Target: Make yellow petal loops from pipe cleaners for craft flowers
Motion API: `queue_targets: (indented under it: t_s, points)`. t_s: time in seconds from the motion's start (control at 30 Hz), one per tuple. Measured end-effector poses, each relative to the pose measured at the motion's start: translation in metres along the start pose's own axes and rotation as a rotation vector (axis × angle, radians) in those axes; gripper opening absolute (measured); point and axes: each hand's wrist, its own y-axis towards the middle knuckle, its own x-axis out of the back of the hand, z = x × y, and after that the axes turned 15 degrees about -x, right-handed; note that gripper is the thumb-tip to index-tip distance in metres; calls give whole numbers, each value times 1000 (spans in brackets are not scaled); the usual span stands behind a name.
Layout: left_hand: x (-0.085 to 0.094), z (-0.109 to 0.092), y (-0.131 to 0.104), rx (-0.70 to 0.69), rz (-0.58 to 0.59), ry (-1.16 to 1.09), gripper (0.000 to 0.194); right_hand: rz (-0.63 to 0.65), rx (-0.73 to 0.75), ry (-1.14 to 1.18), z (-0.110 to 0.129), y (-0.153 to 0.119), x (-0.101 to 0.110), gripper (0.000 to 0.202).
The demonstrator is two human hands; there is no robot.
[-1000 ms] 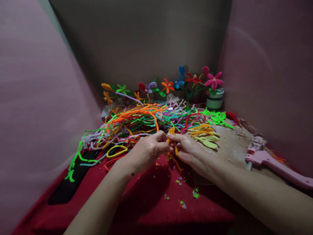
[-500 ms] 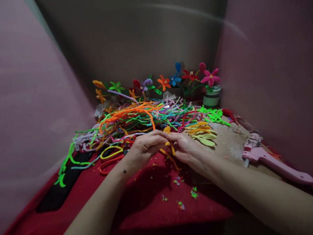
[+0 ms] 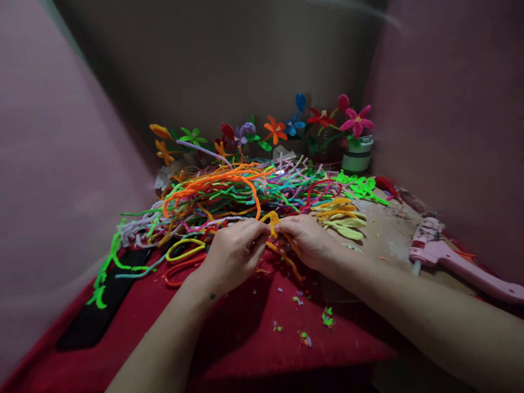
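Between my two hands is a bent yellow-orange pipe cleaner, folded into a small loop at its top. My left hand pinches its left side with thumb and forefinger. From the other side my right hand grips it, and an orange strand runs down along those fingers. Below them, a loose orange pipe cleaner piece slants over the red cloth. Just beyond my hands lies a large heap of multicoloured pipe cleaners. Scissors with yellow and red handles rest left of my left hand.
Yellow and orange petal loops and green looped pieces lie on a board at right. A pink glue gun is beside them. Finished pipe cleaner flowers stand behind. A black flat object lies left.
My left hand has turned, its back now facing up more, and the fingertips have drawn slightly apart around the pipe cleaner. The view has shifted slightly.
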Motion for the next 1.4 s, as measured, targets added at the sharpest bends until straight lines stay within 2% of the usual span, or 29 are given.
queue_targets:
  t_s: [0.33, 0.57, 0.7, 0.77, 0.87, 0.93, 1.03, 1.07, 1.13, 1.2, 1.3, 1.4]
  points:
    - [-12, -4, -5, -31, 144, 290, 13, -102, 59, -319, 0, -7, -1, 19]
    - [-15, -27, 4, 12, 300, 534, 11, -31, 78, -242, -4, -7, -2, 15]
    - [-16, -29, 4, 32, 294, 537, 14, 18, 89, -179, -3, -7, -1, 11]
    - [-17, -23, 1, 31, 229, 422, 16, 7, 102, -188, -2, -7, 0, 12]
    - [-17, -12, -2, 82, 67, 94, 10, -12, 73, -176, 0, -7, -1, 12]
    - [-14, -6, 0, 200, -105, -136, 11, -32, 46, -132, 1, -7, -2, 11]
    - [-9, -1, 3, 490, -353, -517, 34, -58, 18, -49, 2, -6, -3, 11]
    - [-8, 0, 4, 586, -382, -668, 40, -58, 14, -34, 2, -5, -3, 11]
    - [-7, 0, 4, 730, -338, -959, 43, -39, 16, -24, 2, -5, -3, 10]
    - [-8, 0, 3, 790, -286, -1149, 39, -22, 11, -29, 1, -5, -3, 10]
    - [-12, -1, 2, 803, -310, -1220, 31, -21, 21, -59, 0, -7, -3, 10]
    - [-14, -4, 2, 794, -366, -1144, 26, -6, 32, -92, 1, -9, -4, 9]
